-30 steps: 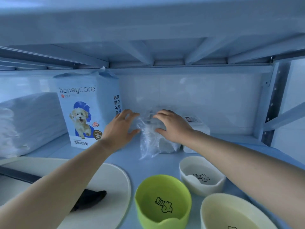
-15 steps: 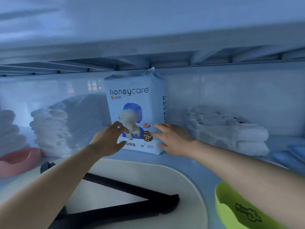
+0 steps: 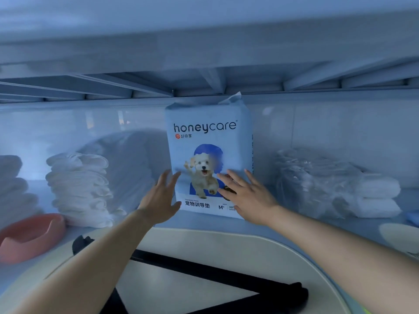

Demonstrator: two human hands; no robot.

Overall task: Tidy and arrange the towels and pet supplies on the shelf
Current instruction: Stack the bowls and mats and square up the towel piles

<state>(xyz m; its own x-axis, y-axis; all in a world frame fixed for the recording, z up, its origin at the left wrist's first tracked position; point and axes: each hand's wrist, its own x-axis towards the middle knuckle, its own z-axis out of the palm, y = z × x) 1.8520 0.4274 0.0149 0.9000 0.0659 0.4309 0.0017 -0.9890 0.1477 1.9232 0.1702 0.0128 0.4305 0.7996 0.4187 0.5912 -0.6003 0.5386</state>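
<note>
A light blue pack of pet training pads (image 3: 208, 141), printed with a puppy, stands upright at the back of the shelf. My left hand (image 3: 161, 200) is spread open at its lower left edge. My right hand (image 3: 244, 196), fingers straight, lies over its lower right front. Neither hand grips it. A stack of white folded towels (image 3: 79, 189) stands to the left. A clear plastic bag of white towels (image 3: 335, 189) lies to the right.
A pink pet bowl (image 3: 29, 234) sits at the left edge beside more white towels (image 3: 13, 184). A cream oval mat with a black frame (image 3: 226, 264) fills the front. The upper shelf's ribs (image 3: 204, 82) hang low overhead. A pale bowl (image 3: 399, 236) shows at right.
The view swung left from the plastic bag to the pad pack. Both hands left the bag, reached to the pack and spread their fingers wider against it.
</note>
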